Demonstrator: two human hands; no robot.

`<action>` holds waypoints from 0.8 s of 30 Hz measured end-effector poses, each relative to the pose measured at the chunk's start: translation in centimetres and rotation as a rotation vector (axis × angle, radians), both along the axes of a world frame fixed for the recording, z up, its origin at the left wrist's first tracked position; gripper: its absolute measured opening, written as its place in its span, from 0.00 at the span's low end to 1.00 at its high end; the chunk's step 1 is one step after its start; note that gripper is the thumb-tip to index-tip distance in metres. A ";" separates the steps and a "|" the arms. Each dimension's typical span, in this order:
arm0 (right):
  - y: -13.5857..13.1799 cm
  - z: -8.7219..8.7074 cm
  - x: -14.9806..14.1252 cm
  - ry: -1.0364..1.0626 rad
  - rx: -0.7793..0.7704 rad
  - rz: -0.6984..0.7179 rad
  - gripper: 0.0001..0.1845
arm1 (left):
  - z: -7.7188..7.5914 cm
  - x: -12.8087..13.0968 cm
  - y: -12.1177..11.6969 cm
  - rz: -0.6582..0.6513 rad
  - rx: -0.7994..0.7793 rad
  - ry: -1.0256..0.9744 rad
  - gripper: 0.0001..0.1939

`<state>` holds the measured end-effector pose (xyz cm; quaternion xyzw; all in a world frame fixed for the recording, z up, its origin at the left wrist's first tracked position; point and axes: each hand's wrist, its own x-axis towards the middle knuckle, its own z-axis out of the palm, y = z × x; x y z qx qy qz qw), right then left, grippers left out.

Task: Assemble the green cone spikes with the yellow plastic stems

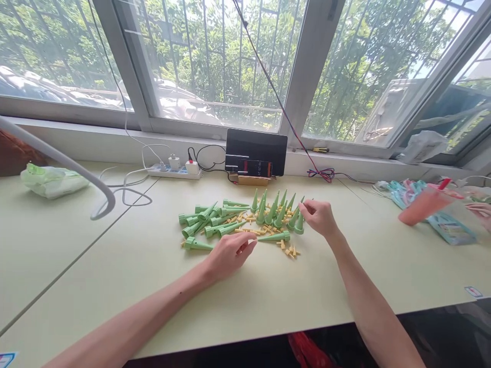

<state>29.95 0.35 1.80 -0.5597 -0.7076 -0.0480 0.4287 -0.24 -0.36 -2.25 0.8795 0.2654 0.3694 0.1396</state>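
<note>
Clock centre: the middle of the pile of green and yellow pieces on the table (299,291).
Lying cones: green cones (226,230) on their sides, heaped towards 9 o'clock.
Standing cones: green cones (272,212) upright, tips up, towards 2 o'clock.
Yellow nozzles: strewn among the cones, with a small cluster (283,245) at 4 o'clock.
Left hand (233,250): at 6 o'clock, fingers curled, fingertips at the point of a single lying cone (275,236); cannot tell whether they grip it.
Right hand (317,217): at 3 o'clock, fingers bent beside the outermost standing cones; cannot tell whether they pinch one.
Tablet (256,143): 12 o'clock.
Red cup (425,204): 3 o'clock, well apart.
</note>
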 end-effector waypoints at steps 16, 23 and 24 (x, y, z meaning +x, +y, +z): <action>-0.2 0.4 0.8 -0.010 -0.012 -0.071 0.20 | 0.0 -0.1 0.0 -0.043 0.010 0.057 0.11; 0.2 0.0 1.2 -0.044 -0.056 -0.098 0.19 | 0.0 0.0 0.0 -0.055 0.023 0.071 0.12; 0.2 0.0 1.1 -0.045 -0.059 -0.103 0.18 | 0.1 0.0 0.0 -0.055 0.025 0.073 0.12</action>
